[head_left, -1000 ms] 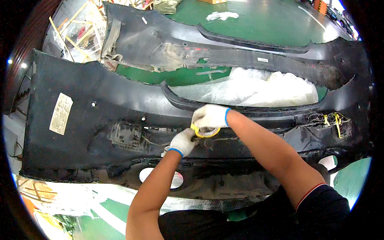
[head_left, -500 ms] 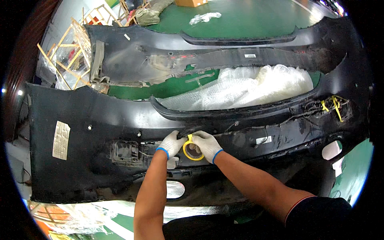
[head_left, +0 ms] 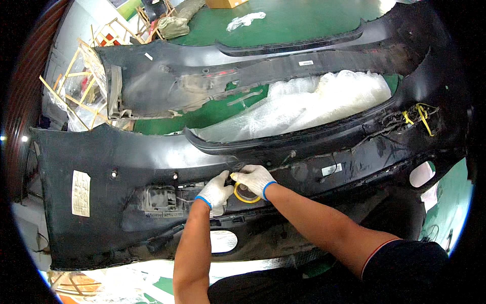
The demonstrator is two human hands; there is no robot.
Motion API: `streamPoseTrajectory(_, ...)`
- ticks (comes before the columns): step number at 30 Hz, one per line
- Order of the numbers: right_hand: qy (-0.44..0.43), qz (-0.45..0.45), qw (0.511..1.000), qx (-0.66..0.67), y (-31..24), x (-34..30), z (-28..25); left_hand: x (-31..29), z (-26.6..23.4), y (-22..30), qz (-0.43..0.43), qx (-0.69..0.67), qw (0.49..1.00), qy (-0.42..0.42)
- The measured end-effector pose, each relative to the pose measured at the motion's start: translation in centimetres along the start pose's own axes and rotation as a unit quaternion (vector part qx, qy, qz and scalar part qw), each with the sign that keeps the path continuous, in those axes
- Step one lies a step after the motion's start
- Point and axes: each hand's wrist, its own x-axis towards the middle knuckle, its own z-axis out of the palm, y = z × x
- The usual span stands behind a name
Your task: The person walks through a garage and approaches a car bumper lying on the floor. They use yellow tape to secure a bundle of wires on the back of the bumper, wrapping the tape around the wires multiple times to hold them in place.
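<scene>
A large black car bumper [head_left: 131,152] lies with its inner side up across the space before me. Over its middle my two hands, in white knit gloves with blue cuffs, are close together. My right hand [head_left: 254,180] is closed on a roll of yellow tape [head_left: 247,199], whose ring shows below the fingers; a bit of yellow shows at its fingertips. My left hand [head_left: 218,189] is closed beside it, thumb and fingers pressed together by a dark cable. What it grips is hidden.
Behind lies a second black bumper [head_left: 152,76], with bubble wrap [head_left: 324,101] between the two. Yellow tape strips [head_left: 424,119] bind wiring at the right. A paper label [head_left: 81,192] is at the left. Wooden frames [head_left: 76,91] stand far left; a cardboard box [head_left: 226,3] is at the back.
My right hand has shifted slightly left, its fingertips now over the cable. The tape roll hangs lower under my right hand, and the yellow strip above it shows less. The whole view has tilted a little.
</scene>
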Motion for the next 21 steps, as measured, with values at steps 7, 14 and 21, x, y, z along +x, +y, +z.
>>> streamPoseTrajectory(7, 0.011, 0.023, 0.999, -0.042, 0.7, 0.8, 0.1, -0.9, 0.6, 0.5, -0.021, -0.188, 0.982, 0.015)
streamPoseTrajectory(14, 0.057, -0.051, 0.997, -0.015, 1.4, 0.3, 1.4, 0.4, 2.2, -1.9, 0.002, -0.206, 0.970, 0.131)
streamPoseTrajectory(21, 0.078, -0.062, 0.990, -0.099, 1.3, -2.1, 2.0, 2.3, 2.2, -2.2, 0.008, -0.257, 0.956, 0.138)
